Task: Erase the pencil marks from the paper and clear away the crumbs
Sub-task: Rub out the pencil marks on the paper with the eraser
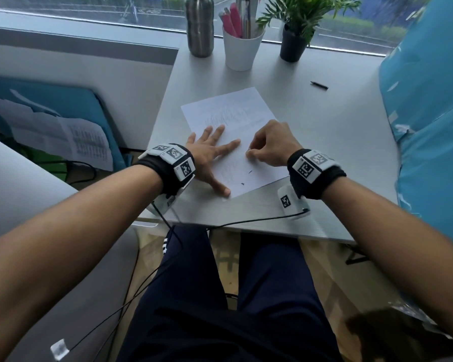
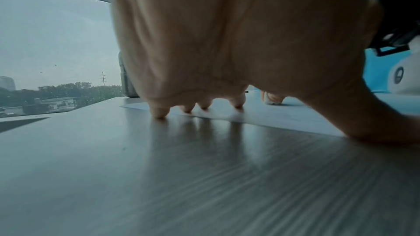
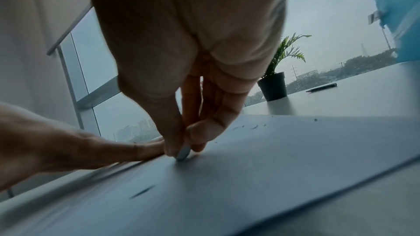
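Left hand (image 1: 211, 152): fingers spread flat, pressing the left part of the paper sheet (image 1: 249, 105) onto the grey desk (image 1: 324, 131). Paper sheet: faint pencil marks (image 1: 225, 116) on its far half, dark eraser crumbs (image 1: 250, 172) near its near edge. Right hand (image 1: 268, 145): pinching a small pale eraser (image 3: 183, 152) against the sheet. Pencil (image 1: 319, 85): lying far right, apart.

Matt white paper (image 1: 228, 118) lies on a smooth, faintly glossy grey table (image 1: 324, 121) beside a brushed metal bottle (image 1: 199, 27)
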The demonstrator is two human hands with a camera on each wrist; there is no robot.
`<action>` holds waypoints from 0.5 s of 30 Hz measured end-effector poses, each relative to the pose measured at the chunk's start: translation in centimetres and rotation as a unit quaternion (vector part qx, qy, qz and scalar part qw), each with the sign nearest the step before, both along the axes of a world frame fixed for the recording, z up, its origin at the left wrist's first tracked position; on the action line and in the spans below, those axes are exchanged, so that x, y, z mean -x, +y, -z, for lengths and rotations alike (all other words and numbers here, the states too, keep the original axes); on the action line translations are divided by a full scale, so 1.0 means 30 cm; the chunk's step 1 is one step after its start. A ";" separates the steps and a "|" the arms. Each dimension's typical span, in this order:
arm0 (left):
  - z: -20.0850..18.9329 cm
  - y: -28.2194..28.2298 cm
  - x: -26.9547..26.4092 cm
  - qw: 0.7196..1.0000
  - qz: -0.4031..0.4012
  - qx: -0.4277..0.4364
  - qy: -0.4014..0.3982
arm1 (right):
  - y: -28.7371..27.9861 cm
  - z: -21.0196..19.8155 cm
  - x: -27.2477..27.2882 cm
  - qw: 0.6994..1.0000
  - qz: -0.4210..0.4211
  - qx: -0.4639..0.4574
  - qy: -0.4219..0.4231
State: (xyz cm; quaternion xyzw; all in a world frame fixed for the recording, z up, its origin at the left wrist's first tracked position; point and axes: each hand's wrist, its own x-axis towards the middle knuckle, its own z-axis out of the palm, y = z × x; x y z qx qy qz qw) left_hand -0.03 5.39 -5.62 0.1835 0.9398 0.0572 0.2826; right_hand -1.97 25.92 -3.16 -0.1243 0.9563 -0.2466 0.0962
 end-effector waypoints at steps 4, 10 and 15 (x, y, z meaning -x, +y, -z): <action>0.007 0.010 0.001 1.000 0.004 0.017 0.004 | -0.036 0.035 -0.093 0.999 -0.015 0.001 0.030; 0.006 0.019 -0.001 1.000 0.003 0.025 0.004 | 0.014 0.009 -0.078 1.000 -0.010 0.023 0.011; 0.008 0.022 0.000 0.999 0.001 0.038 0.007 | -0.036 0.017 -0.166 0.993 -0.117 0.018 -0.021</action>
